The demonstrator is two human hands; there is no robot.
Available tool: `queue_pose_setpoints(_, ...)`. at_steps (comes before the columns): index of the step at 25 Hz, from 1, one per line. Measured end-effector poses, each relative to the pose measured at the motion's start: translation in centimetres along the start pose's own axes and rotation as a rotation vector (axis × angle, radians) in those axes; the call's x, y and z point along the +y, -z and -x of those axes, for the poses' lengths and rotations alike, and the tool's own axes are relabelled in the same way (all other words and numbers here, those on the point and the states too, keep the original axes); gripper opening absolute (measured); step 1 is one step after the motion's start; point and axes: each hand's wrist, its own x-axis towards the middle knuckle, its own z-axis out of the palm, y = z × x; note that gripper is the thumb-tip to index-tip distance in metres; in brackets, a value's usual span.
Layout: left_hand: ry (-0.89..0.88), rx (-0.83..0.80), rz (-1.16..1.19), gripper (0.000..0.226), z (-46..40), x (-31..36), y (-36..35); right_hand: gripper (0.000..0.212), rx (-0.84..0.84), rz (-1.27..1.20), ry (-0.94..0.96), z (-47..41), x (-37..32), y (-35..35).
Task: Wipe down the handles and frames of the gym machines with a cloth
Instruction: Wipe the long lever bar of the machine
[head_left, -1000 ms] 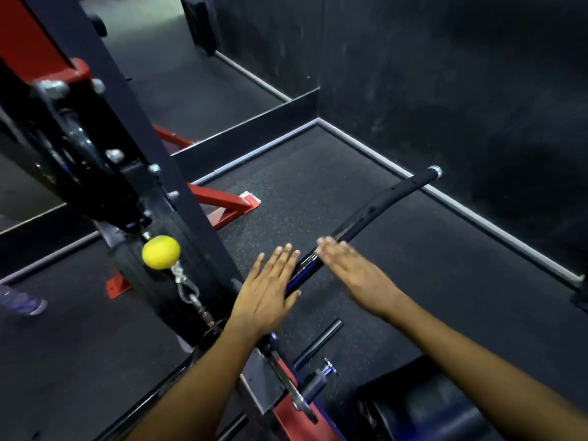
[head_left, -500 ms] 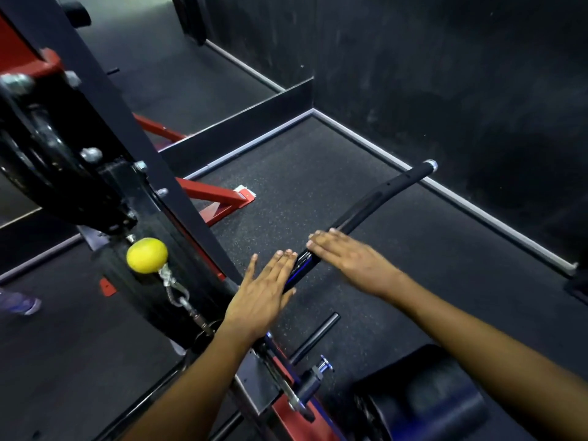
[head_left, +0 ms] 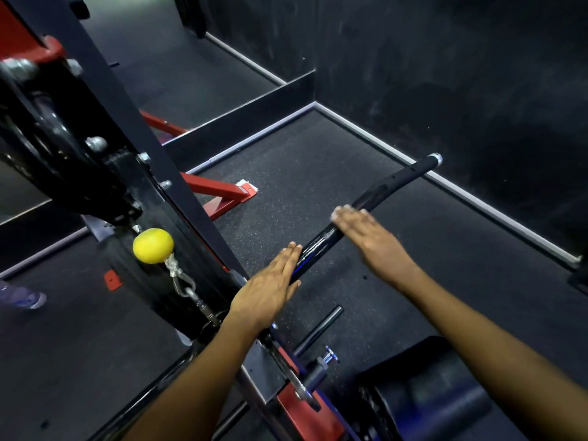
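Here, the task's thing is a long black pull bar [head_left: 366,205], hanging at an angle above the rubber floor [head_left: 302,173], running from beside the machine's upright frame [head_left: 149,160] out to a chrome end cap [head_left: 436,158] near the wall. Judge it as rigid metal, fairly heavy, and free to swing on its cable. The middle stretch looks glossy and may be slippery; the far, bent end looks matte, like a rubber sleeve, and should give the surest hold.

Your left hand [head_left: 270,291] lies flat, fingers straight and pressed together, on the bar's inner part. Your right hand [head_left: 369,233] is also flat, fingers straight, laid across the bar further out, slightly blurred. Neither hand's grip is curled round the bar. No cloth is visible in either hand; whether one lies under a palm cannot be told.

To your left, a yellow ball [head_left: 153,245] hangs on the cable beside the frame, near your left wrist. A short black peg [head_left: 321,327] and a dark pad [head_left: 429,393] sit below your arms. Open floor lies beyond the bar, bounded by a pale skirting edge [head_left: 477,198] and the dark wall.
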Motion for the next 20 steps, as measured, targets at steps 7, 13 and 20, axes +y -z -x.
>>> queue_pose_setpoints(7, -0.003, -0.020, 0.046, 0.063, 0.3, 0.3, 0.7, 0.072, 0.023, -0.128, -0.011, 2.4, -3.9, -1.5)
queue_pose_setpoints(13, 0.005, -0.021, 0.077, 0.062, 0.3, 0.3, 0.6, 0.077, 0.146, -0.211, -0.408, 3.7, 2.2, -1.6)
queue_pose_setpoints(20, 0.022, -0.036, 0.092, 0.062, 0.5, 0.5, 0.9, 0.057, 0.062, -0.111, 0.145, 2.5, -2.7, -1.8)
